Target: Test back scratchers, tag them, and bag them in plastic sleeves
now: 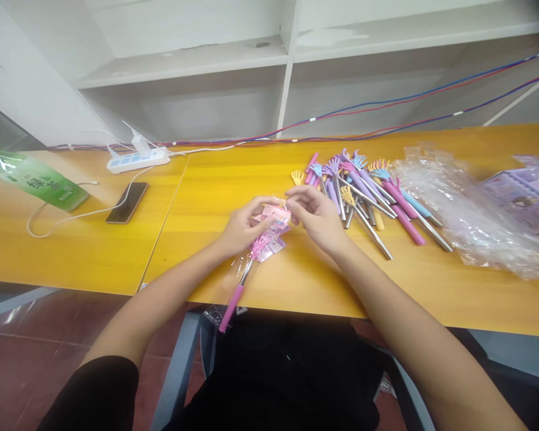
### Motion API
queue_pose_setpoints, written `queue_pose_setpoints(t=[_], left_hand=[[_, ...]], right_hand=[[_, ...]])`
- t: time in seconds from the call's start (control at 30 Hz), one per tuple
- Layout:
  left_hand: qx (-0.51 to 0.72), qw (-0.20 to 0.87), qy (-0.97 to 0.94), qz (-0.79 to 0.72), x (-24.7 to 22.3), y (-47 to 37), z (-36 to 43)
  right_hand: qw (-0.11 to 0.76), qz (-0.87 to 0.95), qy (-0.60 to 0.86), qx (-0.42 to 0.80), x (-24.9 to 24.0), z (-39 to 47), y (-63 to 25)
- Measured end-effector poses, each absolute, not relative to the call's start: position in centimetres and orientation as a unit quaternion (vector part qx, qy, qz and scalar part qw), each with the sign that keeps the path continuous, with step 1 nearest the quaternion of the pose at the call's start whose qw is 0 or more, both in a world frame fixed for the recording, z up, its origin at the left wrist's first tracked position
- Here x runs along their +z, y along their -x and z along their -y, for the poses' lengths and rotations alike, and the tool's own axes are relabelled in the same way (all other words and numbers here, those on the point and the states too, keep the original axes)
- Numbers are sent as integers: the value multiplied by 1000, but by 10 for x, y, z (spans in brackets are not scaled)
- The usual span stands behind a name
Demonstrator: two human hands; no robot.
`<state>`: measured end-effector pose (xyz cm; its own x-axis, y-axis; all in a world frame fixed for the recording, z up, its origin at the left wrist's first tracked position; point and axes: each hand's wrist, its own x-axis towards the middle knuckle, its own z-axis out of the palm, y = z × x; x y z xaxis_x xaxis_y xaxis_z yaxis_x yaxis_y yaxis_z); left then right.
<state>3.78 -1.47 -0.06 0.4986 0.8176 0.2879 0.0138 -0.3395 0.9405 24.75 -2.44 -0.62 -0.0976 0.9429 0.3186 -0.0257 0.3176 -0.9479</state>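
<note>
A pink back scratcher (232, 305) lies in a clear plastic sleeve, its handle hanging over the table's front edge and its claw end under a pink packet (276, 218). My left hand (247, 227) is closed on the pink packet, thumb on top. At the packet's right edge, my right hand (314, 216) has its thumb and fingers curled together; whatever is between the fingertips is too small to name. Small purple cards (273, 246) lie beneath the packet.
A pile of colourful back scratchers (363, 185) lies right of my hands, then clear plastic bags (462, 209) and purple boxes (521, 197). On the left are a green bottle (40, 182), a phone (127, 202) and a power strip (137, 159). Shelves (291, 57) stand behind.
</note>
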Motion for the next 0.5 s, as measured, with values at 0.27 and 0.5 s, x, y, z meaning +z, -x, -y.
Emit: queue_pose_setpoints(t=[0.27, 0.5], left_hand=[[397, 481, -725, -292, 0, -37, 16], [366, 474, -737, -313, 2, -35, 16]], right_hand=[[540, 617, 389, 419, -6, 25, -248], [543, 602, 390, 437, -5, 27, -246]])
